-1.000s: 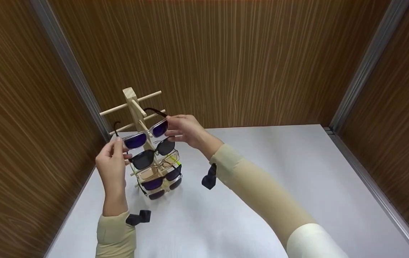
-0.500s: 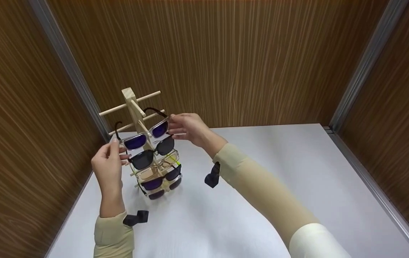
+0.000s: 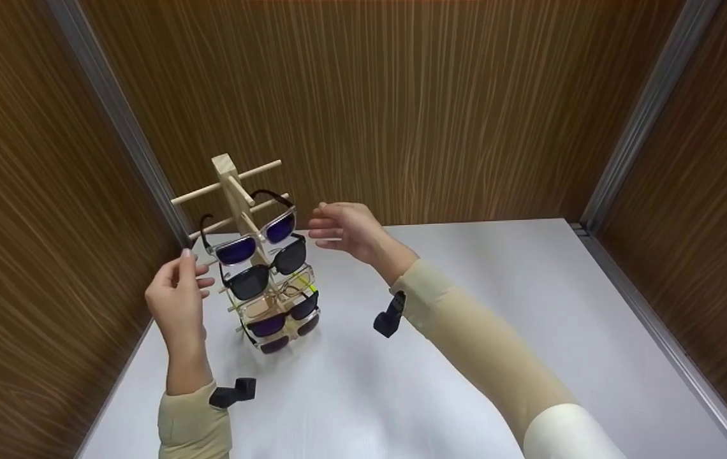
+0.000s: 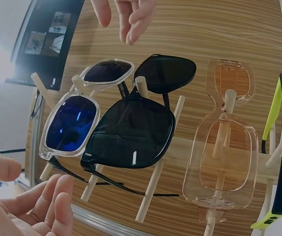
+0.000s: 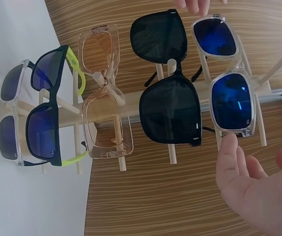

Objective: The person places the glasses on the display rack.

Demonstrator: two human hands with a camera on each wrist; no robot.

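Clear-framed sunglasses with blue lenses [image 3: 236, 250] rest on a wooden peg rack [image 3: 224, 164], just under its top row of pegs. To their left is my left hand [image 3: 175, 296], fingers loosely bent and holding nothing. On the other side my right hand [image 3: 354, 233] hovers apart from them with relaxed fingers, also with nothing in its grasp. Directly below sit black sunglasses [image 3: 249, 282]. In the left wrist view, peach see-through glasses [image 4: 229, 155] hang beside the black pair.
Lower on the rack are dark sunglasses with yellow-green temples [image 5: 43, 105] and another clear-framed pair [image 5: 9, 113]. The rack stands on a white table [image 3: 465, 274] between wood-grain panels [image 3: 402, 108]. A screen [image 4: 47, 42] shows in the left wrist view.
Both hands have let go of the clear-framed sunglasses and drawn outward, the left hand to the left, the right hand to the right. The sunglasses stay on the rack.
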